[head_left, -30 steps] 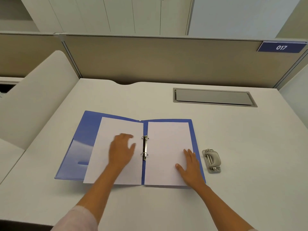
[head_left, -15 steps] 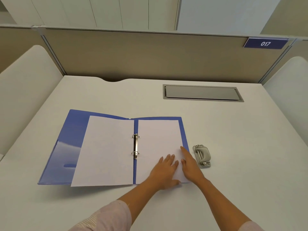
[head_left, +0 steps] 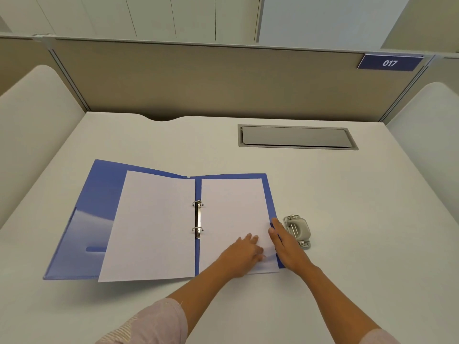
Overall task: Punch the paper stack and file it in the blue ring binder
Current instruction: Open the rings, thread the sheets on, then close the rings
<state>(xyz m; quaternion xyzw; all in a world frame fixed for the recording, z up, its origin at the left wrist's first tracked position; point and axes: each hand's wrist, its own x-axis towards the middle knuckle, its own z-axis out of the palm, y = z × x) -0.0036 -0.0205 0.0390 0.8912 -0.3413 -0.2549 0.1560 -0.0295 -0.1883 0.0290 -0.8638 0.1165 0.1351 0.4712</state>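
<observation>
The blue ring binder (head_left: 99,202) lies open on the desk, its two metal rings (head_left: 198,219) along the spine. A white paper stack (head_left: 151,227) lies on its left half and another white stack (head_left: 233,207) on its right half. My left hand (head_left: 244,253) rests on the lower right part of the right stack, fingers bent over the sheet. My right hand (head_left: 285,242) lies flat with straight fingers on the stack's right edge and the binder's border. A grey hole punch (head_left: 299,229) sits just right of my right hand.
A grey cable hatch (head_left: 296,136) is set into the white desk (head_left: 372,244) at the back right. A beige partition (head_left: 223,80) with a blue "017" label (head_left: 390,62) closes the far side. White side panels stand to the left and right.
My left hand has crossed from the left paper stack to the lower right stack, next to my right hand. My right hand has stayed at the right edge.
</observation>
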